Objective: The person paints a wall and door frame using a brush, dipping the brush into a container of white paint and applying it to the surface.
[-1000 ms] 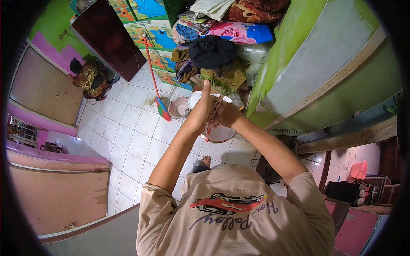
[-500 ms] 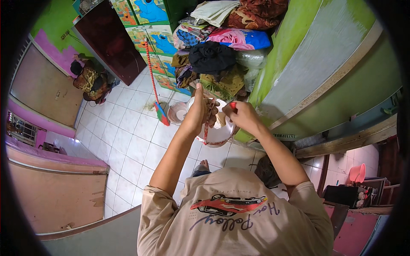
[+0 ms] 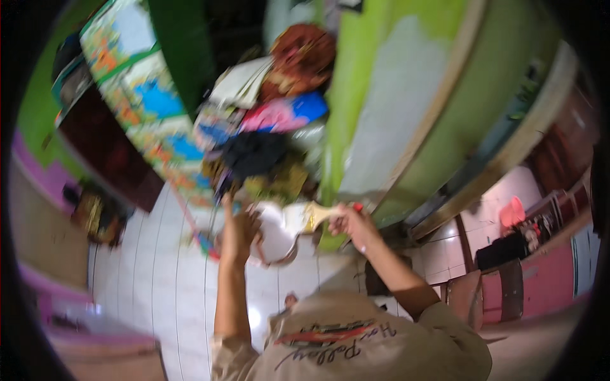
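My left hand is closed on the left side of a small bucket, white inside, its thumb pointing up. Blur hides exactly how the fingers grip it. In my right hand is a paintbrush with a pale wooden handle, a red end and a yellowish ferrule. The brush lies nearly level, its bristles, coated white, over the bucket's right rim.
Beyond the bucket rises a pile of clothes and cloth bundles. To its left stand patterned drawers and a broom. A green wall with a grey-white patch runs close on the right. White tiles cover the floor.
My view has swung right and is blurred. My right hand has moved right, away from the bucket's middle, bringing the brush into plain sight. My left hand still has the bucket.
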The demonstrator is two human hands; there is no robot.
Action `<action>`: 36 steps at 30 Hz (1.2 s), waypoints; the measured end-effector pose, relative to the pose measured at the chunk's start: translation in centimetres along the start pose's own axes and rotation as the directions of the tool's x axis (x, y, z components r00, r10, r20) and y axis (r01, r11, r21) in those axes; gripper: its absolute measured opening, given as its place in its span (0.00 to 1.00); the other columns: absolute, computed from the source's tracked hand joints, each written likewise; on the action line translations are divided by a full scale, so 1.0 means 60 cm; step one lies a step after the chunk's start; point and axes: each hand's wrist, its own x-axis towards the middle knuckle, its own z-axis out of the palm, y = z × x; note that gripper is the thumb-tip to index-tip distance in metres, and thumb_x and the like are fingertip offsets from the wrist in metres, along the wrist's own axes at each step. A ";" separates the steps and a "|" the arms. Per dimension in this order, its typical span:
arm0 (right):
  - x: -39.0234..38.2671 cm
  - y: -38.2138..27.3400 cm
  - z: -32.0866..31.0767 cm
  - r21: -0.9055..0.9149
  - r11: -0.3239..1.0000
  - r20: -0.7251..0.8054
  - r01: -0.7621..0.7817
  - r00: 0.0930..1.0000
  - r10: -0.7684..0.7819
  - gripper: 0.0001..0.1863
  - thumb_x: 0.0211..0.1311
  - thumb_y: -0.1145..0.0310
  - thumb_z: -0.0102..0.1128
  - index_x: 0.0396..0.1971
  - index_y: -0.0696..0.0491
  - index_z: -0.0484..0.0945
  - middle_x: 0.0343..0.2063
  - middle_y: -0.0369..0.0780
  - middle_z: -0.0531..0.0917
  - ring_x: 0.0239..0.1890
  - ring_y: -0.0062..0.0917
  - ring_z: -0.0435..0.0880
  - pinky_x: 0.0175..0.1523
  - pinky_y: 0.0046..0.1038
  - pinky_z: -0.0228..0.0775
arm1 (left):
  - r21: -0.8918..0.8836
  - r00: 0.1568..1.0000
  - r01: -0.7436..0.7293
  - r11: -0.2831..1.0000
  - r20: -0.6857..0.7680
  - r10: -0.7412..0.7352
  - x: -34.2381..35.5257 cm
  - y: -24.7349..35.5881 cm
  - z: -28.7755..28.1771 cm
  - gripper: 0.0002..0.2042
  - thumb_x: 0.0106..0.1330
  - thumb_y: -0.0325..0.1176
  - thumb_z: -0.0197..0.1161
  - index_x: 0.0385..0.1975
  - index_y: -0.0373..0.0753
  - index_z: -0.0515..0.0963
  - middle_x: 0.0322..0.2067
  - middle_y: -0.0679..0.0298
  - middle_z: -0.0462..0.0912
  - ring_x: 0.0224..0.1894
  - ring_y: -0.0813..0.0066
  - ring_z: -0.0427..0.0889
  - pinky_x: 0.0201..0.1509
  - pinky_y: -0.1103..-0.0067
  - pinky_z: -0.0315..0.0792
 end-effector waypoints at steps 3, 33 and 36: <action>-0.044 -0.087 0.031 -0.053 0.982 -0.045 0.180 0.982 -0.182 0.13 0.69 0.64 0.51 0.39 0.60 0.75 0.27 0.43 0.82 0.26 0.27 0.83 0.29 0.26 0.77 | -0.034 1.000 0.012 0.999 -0.006 -0.013 0.003 0.001 -0.055 0.44 0.57 0.77 0.38 0.38 0.30 0.71 0.19 0.65 0.65 0.18 0.73 0.65 0.21 0.77 0.62; -0.249 -0.830 0.147 -0.677 -0.608 0.727 0.415 0.251 -0.639 0.12 0.61 0.66 0.61 0.42 0.56 0.81 0.34 0.41 0.83 0.37 0.26 0.81 0.44 0.26 0.72 | 0.022 0.887 0.149 0.989 -0.445 -0.123 0.023 -0.242 -0.186 0.35 0.60 0.72 0.45 0.27 0.37 0.70 0.09 0.71 0.59 0.07 0.78 0.57 0.10 0.79 0.53; -0.281 -0.870 0.202 -0.689 -0.675 0.723 0.265 0.194 -0.663 0.11 0.61 0.69 0.60 0.41 0.55 0.81 0.37 0.41 0.83 0.38 0.26 0.82 0.44 0.26 0.74 | 0.035 0.882 0.135 0.990 -0.460 -0.104 0.013 -0.238 -0.176 0.36 0.60 0.73 0.44 0.27 0.37 0.70 0.09 0.73 0.57 0.07 0.80 0.55 0.10 0.81 0.51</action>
